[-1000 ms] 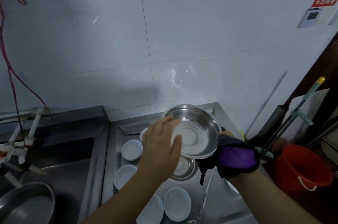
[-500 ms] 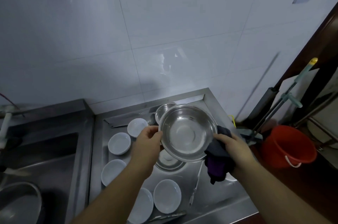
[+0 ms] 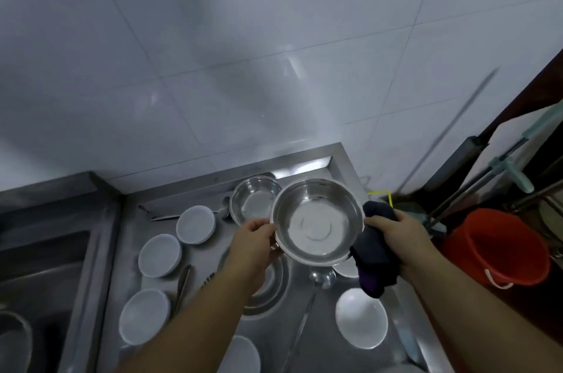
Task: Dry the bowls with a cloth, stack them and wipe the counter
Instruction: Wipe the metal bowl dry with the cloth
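We hold the steel bowl (image 3: 316, 222) over the counter (image 3: 344, 165) — left hand (image 3: 254, 238) pinching its rim, right hand (image 3: 396, 231) gripping the cloth (image 3: 373, 254) against its side. White bowls (image 3: 361, 321) lie unstacked; stacking and wiping remain, we judge.

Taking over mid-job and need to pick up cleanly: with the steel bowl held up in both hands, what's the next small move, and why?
Probably set the steel bowl into the second steel bowl behind it. The left hand pinches its left rim, the right hand holds the cloth against its right side, outside the bowl, so wiping looks finished. Whether it is fully dry cannot be told.
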The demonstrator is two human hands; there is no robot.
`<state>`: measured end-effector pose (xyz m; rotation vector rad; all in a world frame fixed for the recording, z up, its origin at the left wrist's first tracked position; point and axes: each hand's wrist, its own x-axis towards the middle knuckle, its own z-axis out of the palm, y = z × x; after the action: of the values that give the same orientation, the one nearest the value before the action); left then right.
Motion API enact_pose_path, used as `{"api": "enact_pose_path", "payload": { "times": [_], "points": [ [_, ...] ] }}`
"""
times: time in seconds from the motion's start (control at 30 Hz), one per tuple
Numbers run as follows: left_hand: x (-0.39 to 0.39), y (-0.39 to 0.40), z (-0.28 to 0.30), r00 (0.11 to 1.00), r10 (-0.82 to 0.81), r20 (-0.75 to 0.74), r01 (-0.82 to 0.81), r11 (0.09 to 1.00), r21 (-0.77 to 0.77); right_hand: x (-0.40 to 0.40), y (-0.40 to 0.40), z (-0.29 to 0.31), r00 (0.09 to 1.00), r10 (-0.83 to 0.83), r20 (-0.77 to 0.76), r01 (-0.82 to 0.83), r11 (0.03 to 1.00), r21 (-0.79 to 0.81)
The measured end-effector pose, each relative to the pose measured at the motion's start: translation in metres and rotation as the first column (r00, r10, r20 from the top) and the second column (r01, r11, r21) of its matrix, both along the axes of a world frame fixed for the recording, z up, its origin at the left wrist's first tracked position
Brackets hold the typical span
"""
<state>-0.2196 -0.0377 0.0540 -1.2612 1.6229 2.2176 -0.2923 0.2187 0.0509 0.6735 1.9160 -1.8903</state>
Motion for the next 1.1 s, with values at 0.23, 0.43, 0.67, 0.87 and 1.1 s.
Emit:
{"api": "enact_pose_path", "payload": {
  "times": [0.23, 0.43, 0.67, 0.87, 1.1],
  "points": [
    [-0.075, 0.022, -0.055, 0.993, 0.005, 0.115, 0.005, 0.997, -0.082, -0.09, 0.015, -0.056, 0.99, 0.144, 0.002, -0.139, 0.956, 0.257],
    [-0.122, 0.02, -0.103, 0.97, -0.104, 0.221, 0.171, 0.936, -0.307, -0.14, 0.015, -0.111, 0.974, 0.221, 0.055, -0.223, 0.882, 0.414],
    [-0.16, 0.016, -0.147, 0.888, -0.251, 0.384, 0.444, 0.68, -0.583, -0.166, 0.002, -0.16, 0.955, 0.285, 0.08, -0.286, 0.818, 0.5],
    [-0.181, 0.016, -0.17, 0.835, -0.279, 0.474, 0.549, 0.473, -0.689, -0.184, -0.008, -0.184, 0.949, 0.309, 0.06, -0.286, 0.769, 0.572],
    [-0.193, 0.01, -0.174, 0.792, -0.263, 0.55, 0.609, 0.301, -0.733, -0.194, -0.024, -0.191, 0.943, 0.332, 0.002, -0.259, 0.731, 0.631]
  ]
}}
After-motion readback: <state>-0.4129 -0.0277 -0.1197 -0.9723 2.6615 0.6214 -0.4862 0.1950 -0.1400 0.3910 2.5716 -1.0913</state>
